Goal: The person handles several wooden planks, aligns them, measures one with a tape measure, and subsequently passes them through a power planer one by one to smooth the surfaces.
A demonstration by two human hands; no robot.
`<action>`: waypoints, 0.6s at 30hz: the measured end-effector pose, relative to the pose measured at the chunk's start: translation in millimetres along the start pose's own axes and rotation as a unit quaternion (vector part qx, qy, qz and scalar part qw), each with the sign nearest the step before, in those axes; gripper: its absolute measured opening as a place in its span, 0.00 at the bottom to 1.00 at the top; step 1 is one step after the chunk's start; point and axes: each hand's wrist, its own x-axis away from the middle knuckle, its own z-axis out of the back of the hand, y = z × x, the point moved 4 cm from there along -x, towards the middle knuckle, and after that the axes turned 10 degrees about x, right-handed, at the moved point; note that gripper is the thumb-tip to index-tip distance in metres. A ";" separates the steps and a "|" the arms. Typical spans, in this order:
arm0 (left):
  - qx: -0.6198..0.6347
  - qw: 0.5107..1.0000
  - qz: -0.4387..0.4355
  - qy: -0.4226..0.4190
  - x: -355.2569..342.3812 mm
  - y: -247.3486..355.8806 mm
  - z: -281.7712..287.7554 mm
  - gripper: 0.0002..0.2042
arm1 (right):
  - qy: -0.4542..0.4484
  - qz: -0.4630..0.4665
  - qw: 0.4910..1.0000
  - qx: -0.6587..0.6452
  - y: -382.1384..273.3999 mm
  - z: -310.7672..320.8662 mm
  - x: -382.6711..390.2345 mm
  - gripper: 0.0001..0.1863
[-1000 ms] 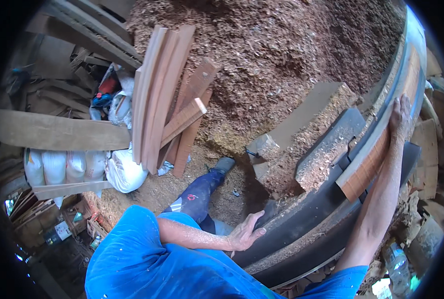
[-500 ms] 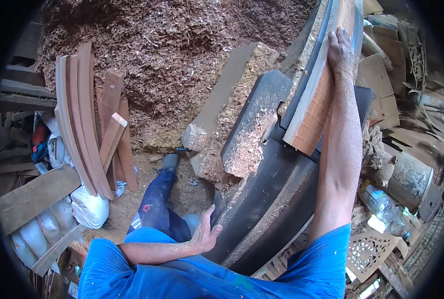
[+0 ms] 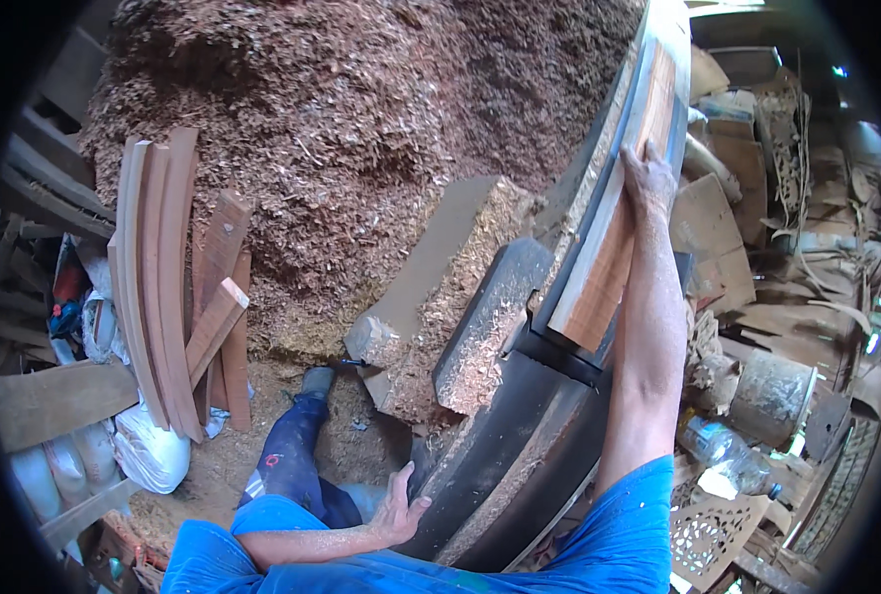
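Observation:
My right hand is closed over a reddish-brown wooden board with a pale edge, its fingers wrapped on the upper side. The board lies lengthwise on a dark planer, and its far part runs off toward the top right. Just behind the board's near end, a dark gap crosses the machine bed. Beside the bed's near left edge, my left hand hangs empty with thumb and fingers apart. To the board's left, a grey block-shaped part of the machine carries loose shavings.
A large heap of wood shavings rises beyond the machine. Several curved planks lean at the left, above a white sack. Along the right lie a clear plastic bottle, a dusty metal can and cardboard.
The board and my right hand have slid farther away along the planer, baring more of the gap behind the near end. My left hand stays open. The view has tilted upward.

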 end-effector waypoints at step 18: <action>0.004 1.000 -0.017 -0.014 5.7 2.3 -7.6 0.35 | -0.151 0.001 0.114 -0.982 -9.0 210.1 326.3 0.46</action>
